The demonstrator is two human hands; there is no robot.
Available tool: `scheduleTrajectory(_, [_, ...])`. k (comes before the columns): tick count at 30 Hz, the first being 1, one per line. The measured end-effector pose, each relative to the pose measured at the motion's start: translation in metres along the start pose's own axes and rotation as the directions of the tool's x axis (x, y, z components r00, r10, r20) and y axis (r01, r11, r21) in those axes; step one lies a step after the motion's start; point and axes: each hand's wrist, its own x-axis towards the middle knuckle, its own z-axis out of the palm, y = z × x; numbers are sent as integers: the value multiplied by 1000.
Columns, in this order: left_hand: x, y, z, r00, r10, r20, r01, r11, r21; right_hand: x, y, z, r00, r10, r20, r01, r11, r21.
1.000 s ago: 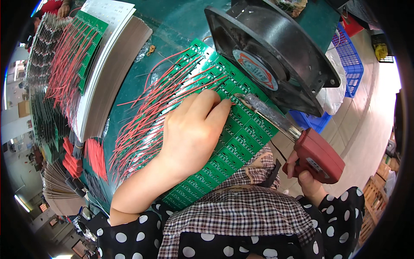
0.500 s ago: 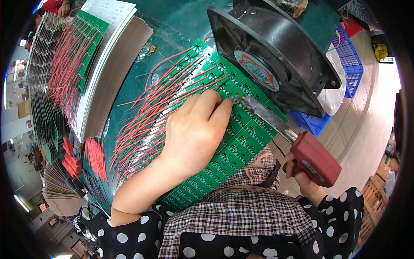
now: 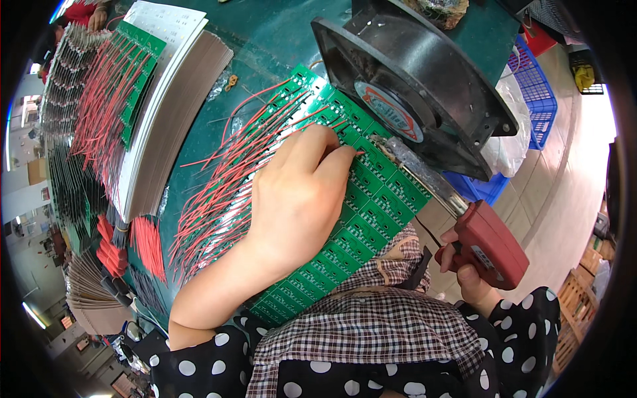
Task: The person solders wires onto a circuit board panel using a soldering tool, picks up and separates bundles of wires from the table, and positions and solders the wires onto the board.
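A green panel of circuit boards [image 3: 371, 235] lies slanted in front of me, with many thin red wires [image 3: 219, 199] fanned out over its left side. My left hand [image 3: 298, 189] rests over the panel, thumb and forefinger closed on a red wire whose end shows at the fingertips. The rest of that wire is hidden under the hand. At the right, my right hand [image 3: 468, 275] is wrapped around the grip of a dark red soldering gun [image 3: 494, 245]. Its metal barrel reaches over the panel, the tip a little right of my left fingertips.
A black fan [image 3: 424, 79] stands close behind the panel. At the left are a stack of boards and card [image 3: 176, 119], a wired green board [image 3: 142, 86] and red wire bundles [image 3: 147, 245]. Blue crates [image 3: 534, 99] sit at the right. Another person's hand [image 3: 98, 16] shows far left.
The soldering gun's tip has moved up and right, away from my left fingertips. My left hand has shifted slightly left, still pinched at the panel.
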Motion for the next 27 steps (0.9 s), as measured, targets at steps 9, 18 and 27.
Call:
scheduleTrajectory(9, [7,2,5,1000,-10,20,10,1000,-27,-3,6,-6,995,-99,-11,95,981,-167])
scheduleTrajectory(18, [10,2,5,1000,9,27,-8,1000,-14,-3,8,-7,999,-49,-16,34,861,-507])
scheduleTrajectory(27, [11,3,6,999,18,37,-18,1000,13,-4,14,-8,998,-56,-36,33,887,-460])
